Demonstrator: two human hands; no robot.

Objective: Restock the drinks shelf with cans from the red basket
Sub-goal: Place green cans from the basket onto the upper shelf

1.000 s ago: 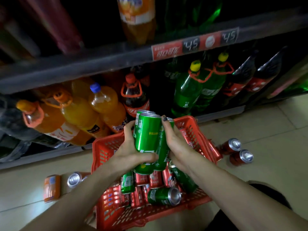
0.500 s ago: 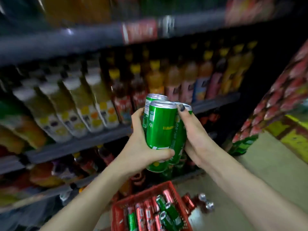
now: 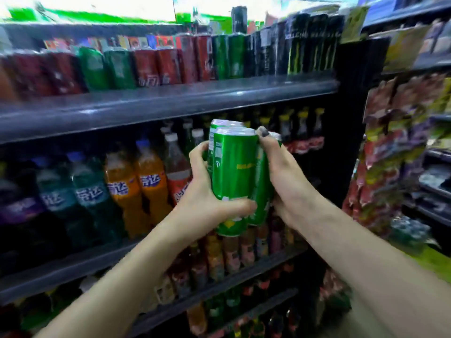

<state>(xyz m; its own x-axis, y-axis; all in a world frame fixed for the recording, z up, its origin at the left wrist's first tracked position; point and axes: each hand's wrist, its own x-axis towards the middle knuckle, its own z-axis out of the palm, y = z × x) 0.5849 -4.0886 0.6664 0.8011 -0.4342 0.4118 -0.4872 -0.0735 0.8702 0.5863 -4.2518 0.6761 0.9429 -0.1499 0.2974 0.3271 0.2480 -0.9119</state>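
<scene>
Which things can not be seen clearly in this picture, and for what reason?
- Number of green cans: head view; the front can, the left hand and the right hand cover those behind.
- Red basket: outside the head view.
- Labels of the cans on the top shelf: blurred by camera motion.
- Free gap on that shelf: blur makes it unclear.
- Goods on the right rack: blurred.

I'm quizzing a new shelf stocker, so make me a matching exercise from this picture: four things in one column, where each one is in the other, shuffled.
Things:
1. green cans
2. orange soda bottles
3. black energy drink cans
4. snack packets

Places:
A. top shelf, right end
B. rack at far right
C. held between both hands
D. middle shelf, left of the hands

Pairs: 1-C, 2-D, 3-A, 4-B
</scene>
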